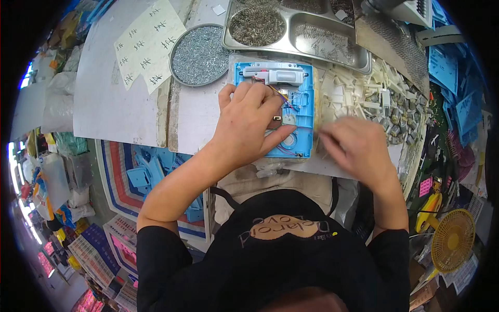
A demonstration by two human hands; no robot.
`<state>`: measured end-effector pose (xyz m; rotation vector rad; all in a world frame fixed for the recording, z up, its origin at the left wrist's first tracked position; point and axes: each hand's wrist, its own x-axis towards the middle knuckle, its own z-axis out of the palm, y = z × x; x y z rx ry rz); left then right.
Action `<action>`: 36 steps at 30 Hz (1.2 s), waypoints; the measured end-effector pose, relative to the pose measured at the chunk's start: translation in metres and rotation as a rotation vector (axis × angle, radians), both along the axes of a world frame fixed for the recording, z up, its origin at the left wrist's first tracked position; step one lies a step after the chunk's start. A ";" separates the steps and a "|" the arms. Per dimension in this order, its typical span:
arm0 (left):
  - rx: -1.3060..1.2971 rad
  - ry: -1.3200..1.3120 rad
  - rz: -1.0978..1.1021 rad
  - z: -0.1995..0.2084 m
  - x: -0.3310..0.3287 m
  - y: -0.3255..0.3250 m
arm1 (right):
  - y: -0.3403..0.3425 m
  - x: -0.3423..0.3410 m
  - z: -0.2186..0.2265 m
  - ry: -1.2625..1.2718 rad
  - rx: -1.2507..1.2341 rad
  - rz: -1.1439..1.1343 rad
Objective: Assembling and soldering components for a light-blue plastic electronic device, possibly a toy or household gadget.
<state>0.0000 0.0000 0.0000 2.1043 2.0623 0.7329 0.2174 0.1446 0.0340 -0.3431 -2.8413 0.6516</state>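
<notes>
Work surface: white-topped bench (117, 99) with a dark, worn seam running front to back. Items on the bench, left to right: pale paper sheet with dark handwritten marks (130, 56); round grey dish (199, 84) of small silver parts; rectangular steel compartment tray (286, 46); flat tan-edged pad (317, 104), carrying a light-blue rectangular plastic casing (307, 139); loose white plastic pieces (340, 93); grey metallic blocks (397, 123).

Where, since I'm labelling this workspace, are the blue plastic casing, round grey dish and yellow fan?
Blue plastic casing (306, 106), head view: its right side.
Round grey dish (200, 85), head view: its near rim.
Yellow fan (453, 241), head view: its round grille.
</notes>
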 end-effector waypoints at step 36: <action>0.084 -0.373 -0.150 -0.044 -0.028 -0.093 | -0.036 -0.030 -0.007 0.094 -0.158 0.183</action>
